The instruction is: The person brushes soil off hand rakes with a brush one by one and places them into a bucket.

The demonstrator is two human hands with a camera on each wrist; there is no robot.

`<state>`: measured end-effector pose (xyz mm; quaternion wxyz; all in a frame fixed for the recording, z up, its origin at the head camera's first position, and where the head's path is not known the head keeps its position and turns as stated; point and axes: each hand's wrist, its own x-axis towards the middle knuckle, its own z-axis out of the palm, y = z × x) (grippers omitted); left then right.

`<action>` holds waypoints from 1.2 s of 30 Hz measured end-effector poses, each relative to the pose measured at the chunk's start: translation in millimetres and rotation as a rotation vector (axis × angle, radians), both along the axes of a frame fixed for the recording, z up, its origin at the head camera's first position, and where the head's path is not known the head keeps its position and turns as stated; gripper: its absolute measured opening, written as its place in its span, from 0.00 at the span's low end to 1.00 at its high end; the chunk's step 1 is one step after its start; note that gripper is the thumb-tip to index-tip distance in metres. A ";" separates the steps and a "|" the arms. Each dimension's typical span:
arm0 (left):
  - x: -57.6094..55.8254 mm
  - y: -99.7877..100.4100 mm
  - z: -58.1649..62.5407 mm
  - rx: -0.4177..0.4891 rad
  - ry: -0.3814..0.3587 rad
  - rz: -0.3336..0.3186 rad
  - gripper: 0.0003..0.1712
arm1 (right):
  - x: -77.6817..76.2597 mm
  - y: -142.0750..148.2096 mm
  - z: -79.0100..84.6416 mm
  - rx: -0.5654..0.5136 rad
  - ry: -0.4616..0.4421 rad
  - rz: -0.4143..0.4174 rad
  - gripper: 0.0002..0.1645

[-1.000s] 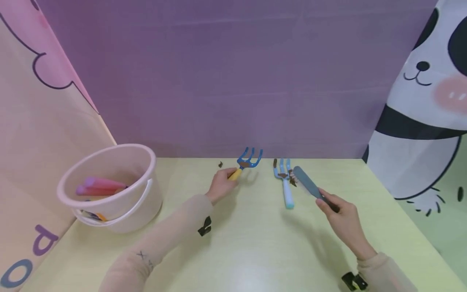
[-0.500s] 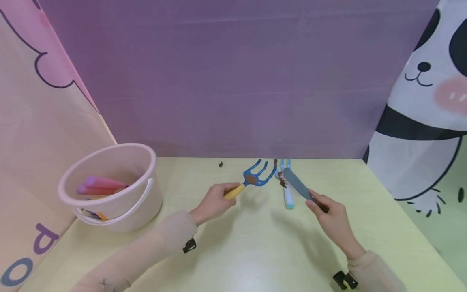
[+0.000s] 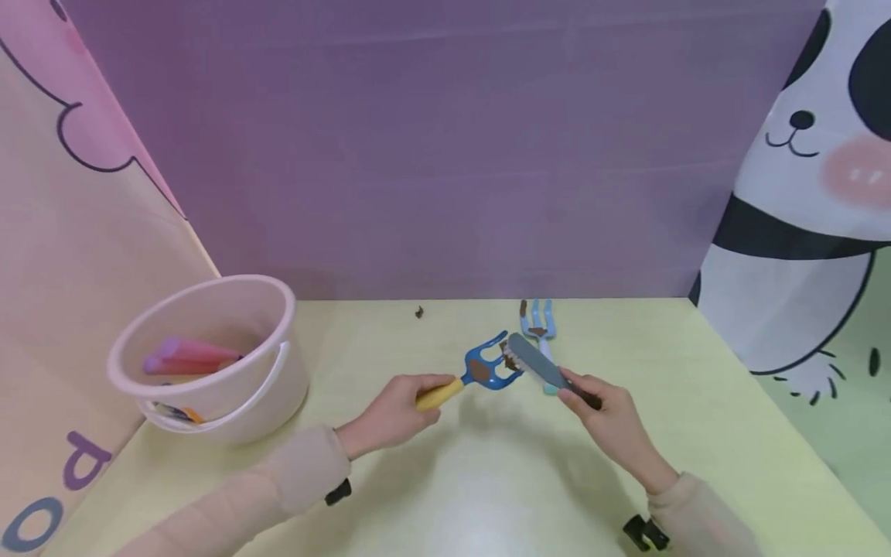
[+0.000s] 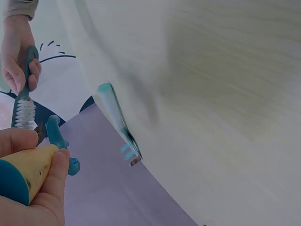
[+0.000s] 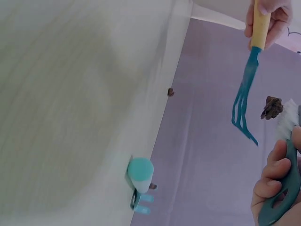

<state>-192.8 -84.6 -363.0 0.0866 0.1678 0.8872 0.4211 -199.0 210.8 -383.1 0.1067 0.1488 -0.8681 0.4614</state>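
My left hand [image 3: 393,414] grips the yellow handle of a blue garden hand fork [image 3: 440,394], held above the table. Brown patches mark its prong base. Between the fingers of my right hand [image 3: 612,422] is a grey-green brush [image 3: 539,362] with white bristles. A dark brown clump [image 5: 272,108] clings at the bristle tips. In the head view the brush head overlaps the fork's right prongs; the right wrist view shows the clump apart from the prongs. Behind them lies a light blue garden fork [image 4: 110,101] with brown smears, its handle partly covered by the brush.
A pale pink bucket [image 3: 233,418] stands at the table's left, with pink-handled items [image 3: 188,357] inside. One small brown bit [image 3: 419,312] lies near the back edge. A purple backdrop [image 3: 445,155] rises behind the table, and a panda-printed cloth [image 3: 800,309] hangs on the right.
My left hand has drawn the blue fork back toward me and tilted its prongs rightward. My right hand has shifted left and nearer, taking the brush from the light blue fork to the held one.
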 end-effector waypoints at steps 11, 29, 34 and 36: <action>2.8 5.3 4.6 0.002 0.031 -0.025 0.27 | 2.1 -19.5 2.1 0.184 0.200 0.057 0.19; 1.7 5.3 9.0 0.068 0.030 -0.038 0.26 | -10.3 -35.9 -1.5 0.526 0.921 -0.025 0.19; 2.1 4.6 11.4 0.060 0.030 -0.017 0.27 | -11.6 -37.7 -4.6 0.477 0.826 -0.046 0.21; 1.5 5.3 12.9 0.055 0.041 -0.012 0.26 | -11.4 -37.8 -3.8 0.426 0.729 -0.056 0.22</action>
